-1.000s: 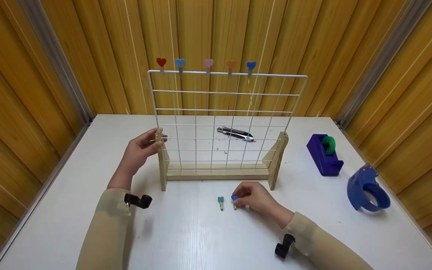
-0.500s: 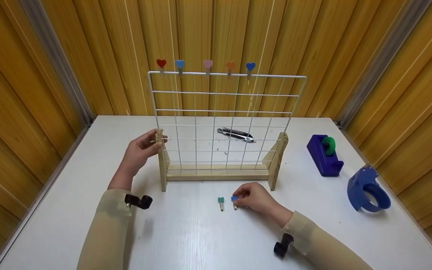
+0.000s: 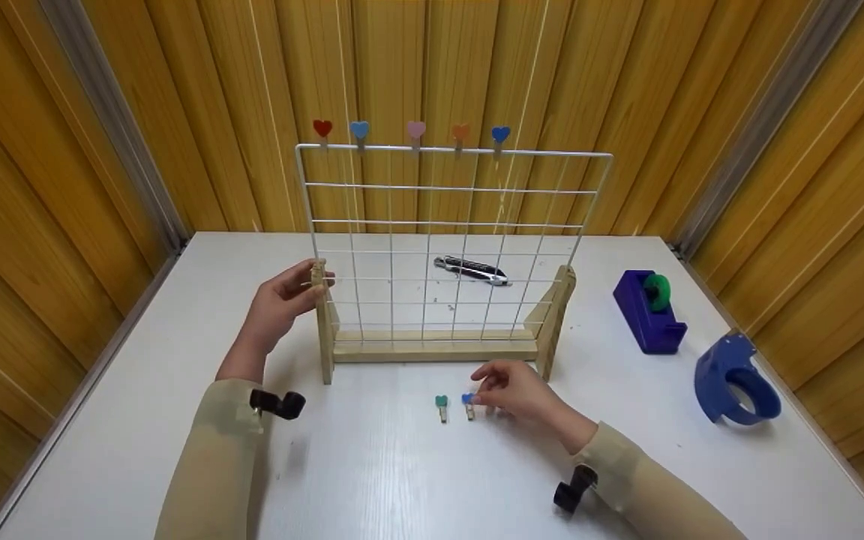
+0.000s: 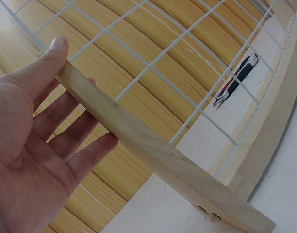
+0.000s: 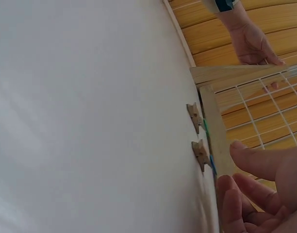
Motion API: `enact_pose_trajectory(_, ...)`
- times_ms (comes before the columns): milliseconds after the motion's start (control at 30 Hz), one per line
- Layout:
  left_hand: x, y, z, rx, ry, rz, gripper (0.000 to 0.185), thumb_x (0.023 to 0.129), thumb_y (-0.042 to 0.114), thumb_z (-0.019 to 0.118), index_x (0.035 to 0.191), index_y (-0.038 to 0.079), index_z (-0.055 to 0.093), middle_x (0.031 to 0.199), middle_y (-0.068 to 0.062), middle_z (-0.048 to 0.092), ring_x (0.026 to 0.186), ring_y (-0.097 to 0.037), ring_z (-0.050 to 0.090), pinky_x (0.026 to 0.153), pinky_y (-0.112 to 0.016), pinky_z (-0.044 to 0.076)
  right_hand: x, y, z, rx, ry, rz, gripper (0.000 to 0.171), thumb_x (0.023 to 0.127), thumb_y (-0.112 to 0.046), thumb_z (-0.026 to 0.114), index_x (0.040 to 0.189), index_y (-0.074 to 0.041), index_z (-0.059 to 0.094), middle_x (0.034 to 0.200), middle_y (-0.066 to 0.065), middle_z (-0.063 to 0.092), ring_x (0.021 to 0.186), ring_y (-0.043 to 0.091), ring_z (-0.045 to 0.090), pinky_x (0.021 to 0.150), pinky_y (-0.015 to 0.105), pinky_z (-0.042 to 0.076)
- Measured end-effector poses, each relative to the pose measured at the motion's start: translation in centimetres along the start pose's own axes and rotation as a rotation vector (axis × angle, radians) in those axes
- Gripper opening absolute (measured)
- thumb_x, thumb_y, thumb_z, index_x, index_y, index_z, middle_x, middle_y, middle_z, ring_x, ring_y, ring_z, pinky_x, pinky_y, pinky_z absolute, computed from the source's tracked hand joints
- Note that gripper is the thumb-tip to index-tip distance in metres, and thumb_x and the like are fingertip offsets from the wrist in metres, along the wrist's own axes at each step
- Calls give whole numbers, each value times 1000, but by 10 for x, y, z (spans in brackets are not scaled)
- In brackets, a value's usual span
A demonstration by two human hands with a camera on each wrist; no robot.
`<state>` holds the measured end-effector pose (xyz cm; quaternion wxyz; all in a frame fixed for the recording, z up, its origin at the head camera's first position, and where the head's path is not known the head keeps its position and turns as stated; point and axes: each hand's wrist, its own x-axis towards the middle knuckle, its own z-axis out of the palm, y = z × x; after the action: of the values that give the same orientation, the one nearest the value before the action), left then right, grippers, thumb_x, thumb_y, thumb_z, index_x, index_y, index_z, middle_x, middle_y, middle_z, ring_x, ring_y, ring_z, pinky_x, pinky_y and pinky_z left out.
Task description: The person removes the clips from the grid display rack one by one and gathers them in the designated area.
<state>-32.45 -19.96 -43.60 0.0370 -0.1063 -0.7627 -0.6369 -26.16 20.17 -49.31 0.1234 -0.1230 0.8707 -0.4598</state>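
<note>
While the left hand [image 3: 280,304] steadies the wooden post [image 3: 321,322] at the left end of the wire grid stand [image 3: 447,240], thumb on the near edge and fingers straight behind it, the right hand [image 3: 516,392] sits low on the counter [image 3: 372,480] in front of the stand. Its grip looks loosely open; the fingertips [image 3: 481,399] touch or nearly touch the blue heart clip [image 3: 468,403], though I cannot tell whether they pinch it. That clip lies flat just to the left of the right hand, its long axis running toward and away from the person, heart end toward the stand. A teal heart clip [image 3: 441,406] lies parallel just beyond it, farther from the right hand. Both clips are much nearer the right hand than the left.
</note>
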Motion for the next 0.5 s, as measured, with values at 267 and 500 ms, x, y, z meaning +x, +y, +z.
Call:
enact_pose_trajectory(267, 0, -1, 0, 7, 9, 2, 59, 97, 36, 72, 151, 22, 53, 141, -10, 66, 130, -24, 65, 106, -35, 55, -9, -24, -22, -8, 18, -86, 36, 87, -12, 82, 118, 4, 69, 101, 11, 74, 88, 15, 64, 75, 20, 53)
enact_pose_trajectory(500, 0, 1, 0, 3, 2, -2, 60, 97, 36, 72, 151, 21, 53, 142, -10, 65, 132, -25, 63, 106, -35, 55, -22, -52, -42, 20, 45, -100, 37, 90, -17, 81, 122, -4, 70, 111, 12, 73, 97, 18, 67, 82, 17, 57)
